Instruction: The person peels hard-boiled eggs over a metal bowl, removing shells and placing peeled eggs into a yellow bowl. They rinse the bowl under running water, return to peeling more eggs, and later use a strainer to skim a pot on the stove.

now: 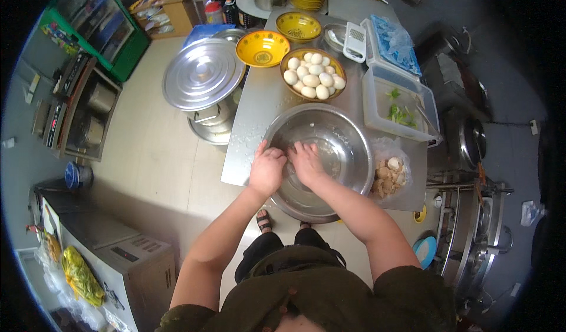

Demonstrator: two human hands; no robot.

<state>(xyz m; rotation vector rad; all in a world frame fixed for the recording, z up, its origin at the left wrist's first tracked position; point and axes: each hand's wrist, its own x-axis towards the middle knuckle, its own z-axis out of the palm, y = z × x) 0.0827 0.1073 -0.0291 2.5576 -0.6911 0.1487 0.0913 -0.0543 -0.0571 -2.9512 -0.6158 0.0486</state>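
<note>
A large stainless steel basin stands at the table's near edge, with water and small pale bits in its bottom. My left hand is over the basin's left rim, its fingers curled inward. Inside the basin, my right hand is bent down close to the left fingertips. Whether anything is between the fingers is hidden. Just beyond the basin, a patterned brown bowl is heaped with white peeled eggs. To the right lies a clear plastic bag with brown eggshells.
A clear plastic tub with green leaves stands at right. Behind are an orange bowl, a yellow bowl and a white grater. Left of the steel table is a lidded pot. A stove is far right.
</note>
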